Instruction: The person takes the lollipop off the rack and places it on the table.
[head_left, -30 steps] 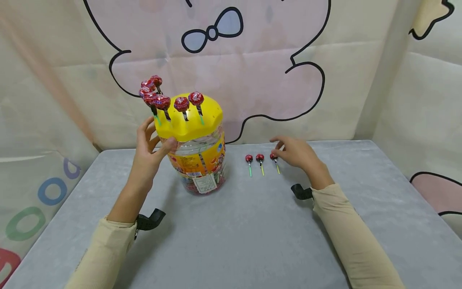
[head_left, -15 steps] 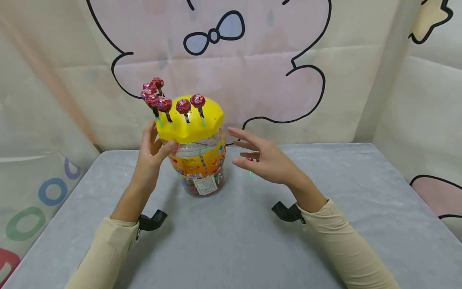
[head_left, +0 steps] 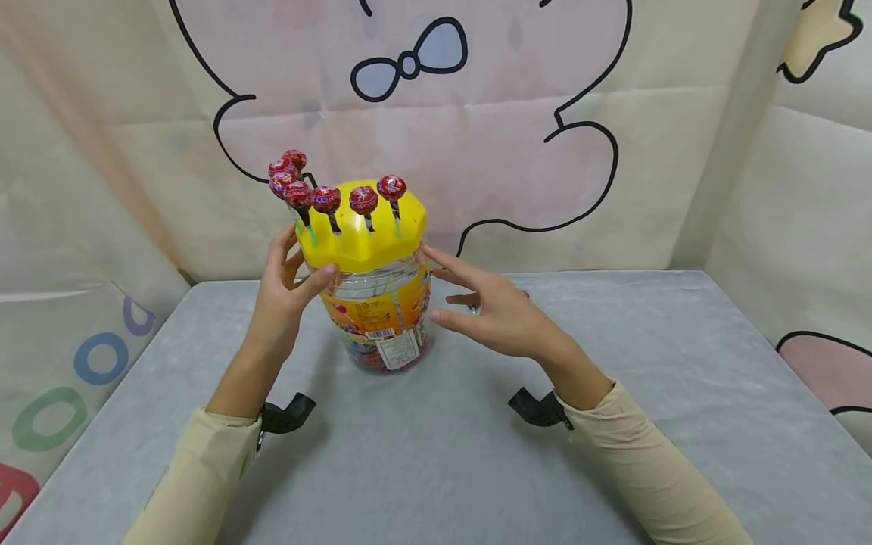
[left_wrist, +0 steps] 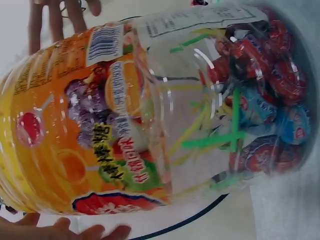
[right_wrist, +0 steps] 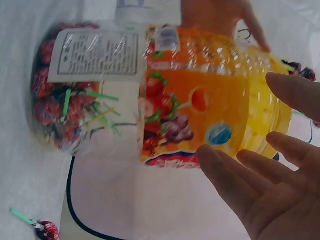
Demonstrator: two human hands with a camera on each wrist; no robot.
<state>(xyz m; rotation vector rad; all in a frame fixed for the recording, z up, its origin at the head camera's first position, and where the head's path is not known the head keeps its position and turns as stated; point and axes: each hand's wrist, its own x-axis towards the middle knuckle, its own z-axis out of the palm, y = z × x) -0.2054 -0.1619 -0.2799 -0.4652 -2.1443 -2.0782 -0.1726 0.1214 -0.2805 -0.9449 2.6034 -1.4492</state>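
Observation:
A clear plastic jar (head_left: 378,303) of lollipops stands at the middle of the grey table (head_left: 436,454). Its yellow lid (head_left: 364,236) has several red lollipops (head_left: 327,198) stuck upright in it. My left hand (head_left: 300,261) grips the jar's left side just under the lid, thumb in front. My right hand (head_left: 443,291) is open at the jar's right side, its index fingertip at the lid's edge. In the right wrist view its straight fingers (right_wrist: 250,185) hover beside the orange label (right_wrist: 200,105). The left wrist view is filled by the jar (left_wrist: 150,115).
Loose lollipops lie on the table behind my right hand; only a red bit (head_left: 523,294) shows there, and one lollipop (right_wrist: 45,229) shows in the right wrist view. A cartoon backdrop (head_left: 422,136) closes the table's far side.
My right hand has left the three loose lollipops on the table and swung left to the jar's right side. My left hand has kept its hold on the jar.

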